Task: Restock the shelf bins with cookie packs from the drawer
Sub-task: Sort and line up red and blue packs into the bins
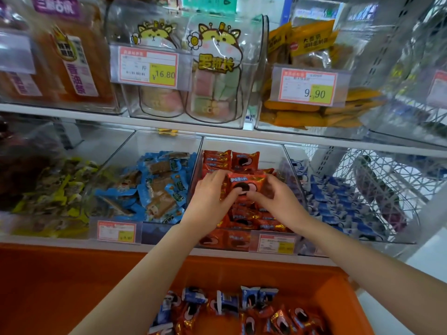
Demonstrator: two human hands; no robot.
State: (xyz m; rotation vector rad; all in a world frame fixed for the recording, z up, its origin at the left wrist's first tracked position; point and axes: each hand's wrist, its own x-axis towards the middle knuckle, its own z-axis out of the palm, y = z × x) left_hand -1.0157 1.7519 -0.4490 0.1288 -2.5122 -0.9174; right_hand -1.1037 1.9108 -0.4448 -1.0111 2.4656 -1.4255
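Left hand (212,197), right hand (276,201) apparently pinch red pack (247,183) over bin (271,153).

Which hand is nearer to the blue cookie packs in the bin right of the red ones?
Right. The right hand holds the red pack left of the blue cookie packs; the left hand grips its other side, farther left.

Single head-worn wide-angle view: looks forward and down, close on lower shelf bins (169,143); orange drawer (72,286) nearest, along bottom edge.
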